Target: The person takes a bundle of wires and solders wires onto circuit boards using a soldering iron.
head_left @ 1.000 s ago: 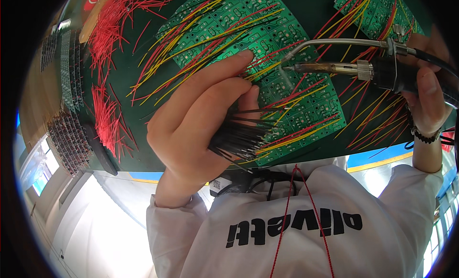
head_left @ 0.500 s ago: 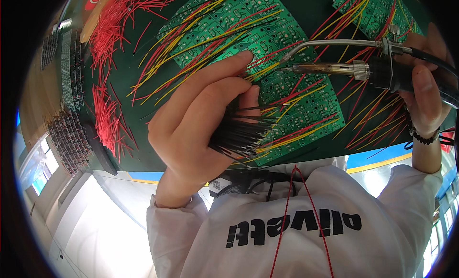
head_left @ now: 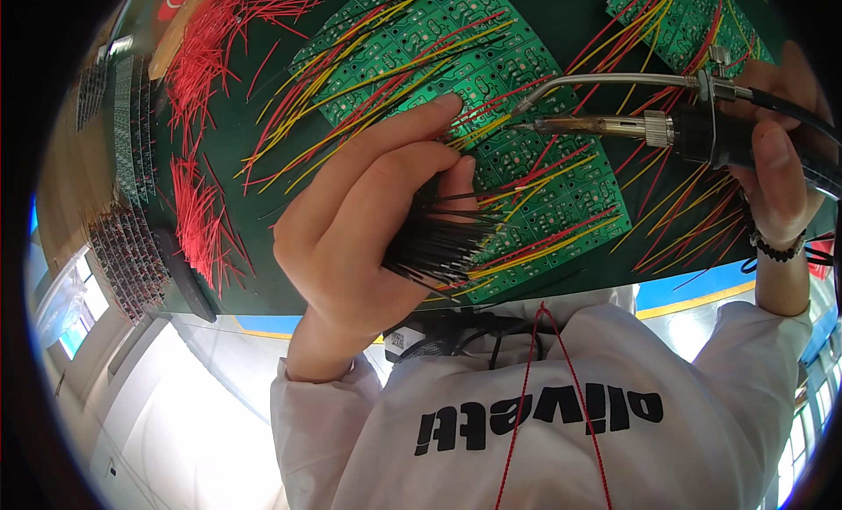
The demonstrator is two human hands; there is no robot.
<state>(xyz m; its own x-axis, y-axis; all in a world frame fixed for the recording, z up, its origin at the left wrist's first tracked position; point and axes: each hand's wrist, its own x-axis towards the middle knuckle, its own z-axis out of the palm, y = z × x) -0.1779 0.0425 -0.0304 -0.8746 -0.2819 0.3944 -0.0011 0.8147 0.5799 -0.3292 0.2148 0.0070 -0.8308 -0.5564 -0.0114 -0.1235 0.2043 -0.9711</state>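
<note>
My left hand (head_left: 338,216) is closed around a bundle of thin black wires (head_left: 443,242), its index fingertip resting over a green circuit board panel (head_left: 526,63). Red and yellow wires stick out from the panel in rows. In my right hand (head_left: 779,172) is a soldering iron (head_left: 700,135), gripped by its black handle. A bent metal solder feed tube (head_left: 614,77) is clamped to the iron. Both the iron's tip and the tube's end sit just right of my left fingertips, close above the panel. Exact contact at the tip is too small to tell.
A second green board (head_left: 688,32) with red and yellow wires lies at the upper right. Loose red wires (head_left: 197,80) are heaped along the left, with another red bundle (head_left: 197,221) below. Stacked small boards (head_left: 130,260) stand at the far left, beside a dark bar (head_left: 186,278).
The soldering iron's handle and my right hand have shifted very slightly left. My left hand keeps its place and its hold on the black wires.
</note>
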